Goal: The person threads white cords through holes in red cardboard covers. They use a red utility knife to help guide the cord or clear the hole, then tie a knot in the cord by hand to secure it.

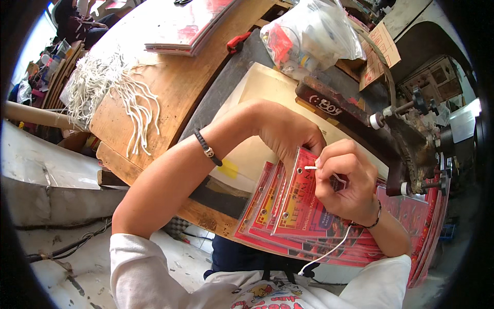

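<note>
My left hand (292,135) bends over the upper edge of a red printed card in a clear plastic cover (293,208) and grips it, its fingertips partly hidden behind. Small metal eyelets sit along the card's left side. Just in front of the card, my right hand (346,177) pinches a white cord (310,167) close to its tip, near the upper eyelet. A longer run of white cord (334,252) hangs below the right wrist. Whether the cord passes through an eyelet, I cannot tell. More red covered cards (257,206) lie fanned out underneath.
A bundle of white cords (110,85) spreads over the wooden table (190,77) at left. Behind it lies a stack of covered sheets (180,38). A filled clear plastic bag (319,38) and red-handled tool (237,42) are farther back. A dark metal machine (355,121) stands at right.
</note>
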`<state>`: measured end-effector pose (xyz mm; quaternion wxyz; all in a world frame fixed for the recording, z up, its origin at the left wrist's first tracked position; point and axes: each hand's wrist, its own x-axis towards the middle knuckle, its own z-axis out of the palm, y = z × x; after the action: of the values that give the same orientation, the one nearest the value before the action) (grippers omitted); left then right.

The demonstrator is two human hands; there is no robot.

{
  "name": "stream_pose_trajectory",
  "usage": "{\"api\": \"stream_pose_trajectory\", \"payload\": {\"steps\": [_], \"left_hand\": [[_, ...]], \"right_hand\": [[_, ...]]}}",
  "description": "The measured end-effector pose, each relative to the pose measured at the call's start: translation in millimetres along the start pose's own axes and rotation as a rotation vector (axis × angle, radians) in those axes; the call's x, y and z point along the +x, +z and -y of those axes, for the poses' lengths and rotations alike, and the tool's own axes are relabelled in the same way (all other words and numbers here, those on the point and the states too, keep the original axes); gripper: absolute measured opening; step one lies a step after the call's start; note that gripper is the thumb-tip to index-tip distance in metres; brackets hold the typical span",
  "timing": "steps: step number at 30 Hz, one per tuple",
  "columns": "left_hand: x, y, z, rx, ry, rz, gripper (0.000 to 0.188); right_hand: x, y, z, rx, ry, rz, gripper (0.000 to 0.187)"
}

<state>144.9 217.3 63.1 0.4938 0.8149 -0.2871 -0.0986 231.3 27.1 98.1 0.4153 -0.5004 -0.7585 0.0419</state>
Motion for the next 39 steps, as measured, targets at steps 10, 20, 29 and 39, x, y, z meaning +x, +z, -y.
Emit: {"api": "stream_pose_trajectory", "payload": {"steps": [10, 20, 29, 39], "left_hand": [[-1, -7, -14, 0.027, -0.134, 0.038, 0.044], [-2, -5, -16, 0.048, -0.142, 0.013, 0.05], [-6, -9, -17, -0.172, -0.202, 0.115, 0.053], [-12, -18, 2, -0.263, -0.026, 0.141, 0.043]], "right_hand": [[2, 3, -3, 0.016, -0.044, 0.017, 0.03], [4, 5, -1, -0.04, -0.095, 0.052, 0.028], [3, 6, 1, -0.088, -0.109, 0.039, 0.027], [6, 4, 3, -0.094, -0.112, 0.042, 0.03]]}}
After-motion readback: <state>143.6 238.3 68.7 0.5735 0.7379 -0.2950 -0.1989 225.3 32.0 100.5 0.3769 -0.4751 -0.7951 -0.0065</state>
